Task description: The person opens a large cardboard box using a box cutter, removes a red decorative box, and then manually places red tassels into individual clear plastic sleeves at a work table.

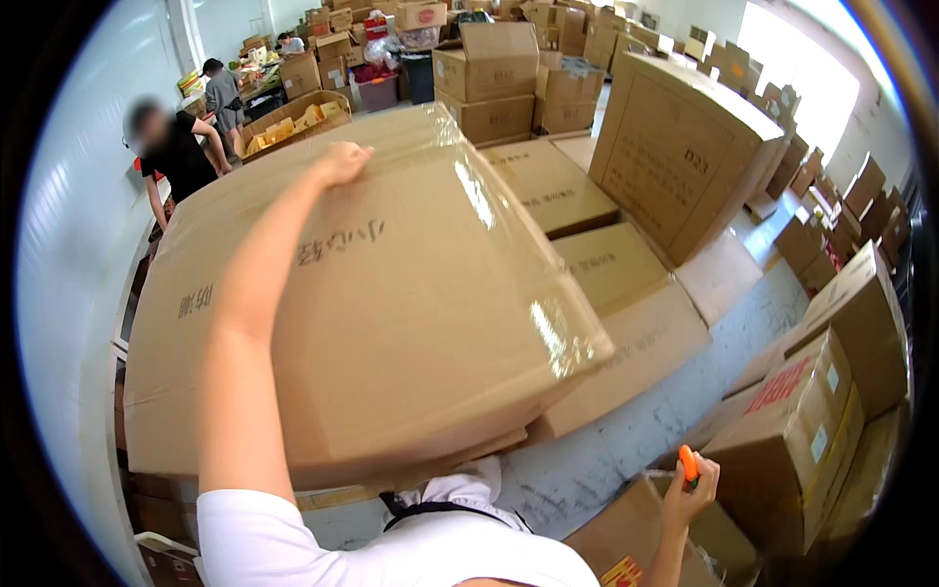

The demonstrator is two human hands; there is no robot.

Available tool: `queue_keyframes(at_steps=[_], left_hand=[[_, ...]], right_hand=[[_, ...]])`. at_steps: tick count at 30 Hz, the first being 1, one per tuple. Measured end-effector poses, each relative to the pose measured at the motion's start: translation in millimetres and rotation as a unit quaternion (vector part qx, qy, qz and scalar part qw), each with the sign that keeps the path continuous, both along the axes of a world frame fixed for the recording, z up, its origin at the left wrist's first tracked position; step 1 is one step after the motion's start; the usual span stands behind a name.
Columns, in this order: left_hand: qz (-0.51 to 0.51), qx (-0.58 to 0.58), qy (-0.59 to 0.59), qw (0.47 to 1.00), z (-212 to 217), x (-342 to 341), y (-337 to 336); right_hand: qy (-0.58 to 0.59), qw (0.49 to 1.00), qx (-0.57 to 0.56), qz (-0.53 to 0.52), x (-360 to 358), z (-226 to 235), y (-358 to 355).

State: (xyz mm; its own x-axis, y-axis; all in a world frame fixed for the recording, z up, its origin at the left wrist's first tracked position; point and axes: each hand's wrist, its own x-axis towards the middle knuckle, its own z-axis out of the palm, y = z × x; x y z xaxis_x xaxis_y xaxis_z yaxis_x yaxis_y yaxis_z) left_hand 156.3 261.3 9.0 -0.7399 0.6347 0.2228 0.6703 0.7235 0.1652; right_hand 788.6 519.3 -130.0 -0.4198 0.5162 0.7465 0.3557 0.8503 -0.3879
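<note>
A very large brown cardboard box [411,323] fills the middle, with shiny clear tape along its right edge. My left arm reaches across its top, and my left hand [342,164] rests near the far end with the fingers curled closed. Whether anything is in those fingers is hidden. Low on the right, my right hand [693,489] grips a small orange-handled tool [690,464] with a dark green part. That hand is apart from the large box, above an open carton [616,528].
A tall box [675,157] stands beyond the large box, beside flat-lying cartons [548,186]. Stacked cartons [802,440] line the right. Grey floor [587,479] runs between. Another person [181,157] leans by the box's far left corner; a second person [225,98] is farther back.
</note>
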Motion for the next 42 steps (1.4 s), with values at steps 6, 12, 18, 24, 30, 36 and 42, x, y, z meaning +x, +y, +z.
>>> queue_keyframes(at_steps=[6, 12, 18, 24, 30, 36, 42], left_hand=[[0.093, -0.006, -0.002, 0.996, -4, -12, 75], [0.126, -0.009, -0.134, 0.983, 9, -10, 83], [0.164, 0.023, -0.011, 0.986, -6, 23, 97], [0.254, 0.116, -0.133, 0.951, -12, 17, 94], [0.233, 0.242, -0.191, 0.922, -25, 5, 93], [0.202, 0.326, -0.244, 0.891, -28, 14, 97], [0.231, 0.337, -0.243, 0.88, -21, 19, 105]], right_hand=[[0.031, 0.998, -0.051, 0.005, -33, 5, 63], [0.03, 0.996, -0.064, 0.054, -91, 12, 127], [-0.008, 0.93, -0.251, 0.268, -244, 60, 187], [-0.15, 0.76, -0.36, 0.521, -473, 128, 160], [-0.203, 0.599, -0.45, 0.631, -606, 126, 110], [-0.247, 0.507, -0.477, 0.674, -652, 93, 110], [-0.234, 0.532, -0.43, 0.691, -643, 85, 112]])
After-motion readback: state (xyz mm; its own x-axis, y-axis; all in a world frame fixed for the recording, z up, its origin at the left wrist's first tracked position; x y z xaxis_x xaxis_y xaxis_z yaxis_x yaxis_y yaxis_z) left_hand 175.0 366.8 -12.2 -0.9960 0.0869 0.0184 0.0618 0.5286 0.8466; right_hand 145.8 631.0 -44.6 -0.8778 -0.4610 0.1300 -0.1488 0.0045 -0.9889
